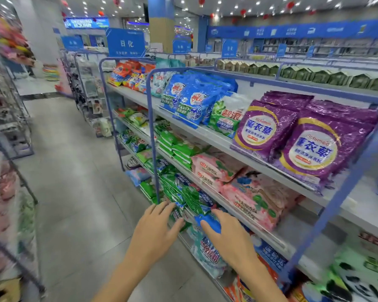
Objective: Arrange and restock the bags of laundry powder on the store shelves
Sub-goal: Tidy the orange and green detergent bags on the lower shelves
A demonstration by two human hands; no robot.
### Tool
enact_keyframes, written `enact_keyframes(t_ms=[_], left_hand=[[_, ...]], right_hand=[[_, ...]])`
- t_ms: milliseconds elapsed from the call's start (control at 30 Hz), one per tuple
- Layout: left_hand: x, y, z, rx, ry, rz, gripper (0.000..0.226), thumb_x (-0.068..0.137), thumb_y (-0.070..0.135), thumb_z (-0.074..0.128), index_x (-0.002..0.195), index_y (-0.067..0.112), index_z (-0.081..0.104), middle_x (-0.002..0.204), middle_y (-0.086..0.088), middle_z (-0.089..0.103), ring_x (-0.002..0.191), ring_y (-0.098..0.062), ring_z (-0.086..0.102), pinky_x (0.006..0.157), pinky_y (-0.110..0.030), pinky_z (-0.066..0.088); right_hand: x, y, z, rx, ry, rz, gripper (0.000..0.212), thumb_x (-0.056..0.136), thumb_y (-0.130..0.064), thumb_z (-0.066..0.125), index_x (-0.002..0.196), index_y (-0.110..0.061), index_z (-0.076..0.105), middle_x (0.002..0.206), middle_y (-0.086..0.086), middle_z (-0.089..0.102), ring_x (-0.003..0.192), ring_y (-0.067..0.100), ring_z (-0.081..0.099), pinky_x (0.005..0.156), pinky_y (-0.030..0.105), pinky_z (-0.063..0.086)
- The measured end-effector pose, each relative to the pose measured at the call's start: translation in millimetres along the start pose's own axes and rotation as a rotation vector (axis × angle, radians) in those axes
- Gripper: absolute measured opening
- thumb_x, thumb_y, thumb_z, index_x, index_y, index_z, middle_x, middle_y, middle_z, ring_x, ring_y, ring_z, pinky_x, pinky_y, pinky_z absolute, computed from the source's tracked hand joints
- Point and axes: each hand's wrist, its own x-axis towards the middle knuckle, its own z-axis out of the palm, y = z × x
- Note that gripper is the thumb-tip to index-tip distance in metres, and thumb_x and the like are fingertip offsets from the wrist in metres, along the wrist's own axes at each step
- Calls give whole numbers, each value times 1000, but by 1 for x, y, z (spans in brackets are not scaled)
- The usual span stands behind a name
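The green bags (183, 194) of laundry powder lie in a loose, slipping stack low in the shelf rack (153, 136). They are just in front of the hands and a little above them. The long axis of the stack seems to run along the shelf front, from near the hands away to the upper left. At its near end shows a blue-topped bag (208, 222) (it sits lower, between the two hands).

The left hand (155, 228) is nearer to the green stack. Its fingers are straight and spread, the tips at the lowest green bag, and it holds nothing. The right hand (230, 235) is also spread wide, with thumb and forefinger on either side of the blue top and not closed on it; whether it already touches, I cannot tell. Higher and to the right lie pink bags (249, 197).
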Motion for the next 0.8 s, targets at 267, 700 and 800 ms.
enact_keyframes(t_ms=[267,700,800], left_hand=[[65,-133,-57,4,18,-56,62,102,57,38,156,26,36,160,8,37,150,-15,28,124,-32,23],[192,-302,-100,-48,66,-171,59,102,55,41,154,29,37,158,11,38,147,-11,29,120,-28,26],[236,-342,-100,-46,58,-200,58,101,56,42,153,30,39,156,13,39,146,-10,29,119,-28,27]], right_hand=[[95,-111,49,-20,39,-60,66,99,-67,43,154,-30,40,156,-11,46,142,11,43,114,37,40],[264,-234,133,-33,-23,-83,53,100,-62,47,142,-29,53,144,-9,57,133,13,51,104,34,44],[319,-252,158,10,-39,-81,53,100,-61,47,138,-23,55,140,-6,60,129,16,53,102,36,46]])
